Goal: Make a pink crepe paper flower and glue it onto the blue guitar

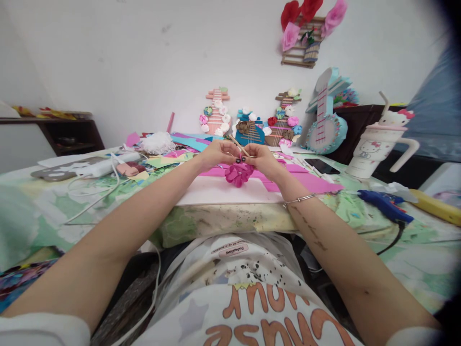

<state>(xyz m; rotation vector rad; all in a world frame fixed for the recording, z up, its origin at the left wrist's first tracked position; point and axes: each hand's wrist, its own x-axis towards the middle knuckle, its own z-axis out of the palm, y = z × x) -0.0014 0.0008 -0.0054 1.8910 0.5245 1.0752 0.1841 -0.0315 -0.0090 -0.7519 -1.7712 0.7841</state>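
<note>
My left hand (219, 154) and my right hand (262, 158) meet above the table, fingers pinched together. Between them they hold a thin wooden stick (237, 144) that slants up to the left. A magenta paper flower (238, 174) hangs just under the fingertips, touching both hands, over a white board (216, 192) and pink paper strips (309, 181). A thin bracelet circles my right wrist.
A blue glue gun (385, 204) lies at the right with its cord. A white cartoon-cat tumbler (376, 146) and a dark phone (322, 166) stand behind it. Flower-decorated craft guitars (252, 125) lean on the wall. White cables and a power strip (104, 168) lie at the left.
</note>
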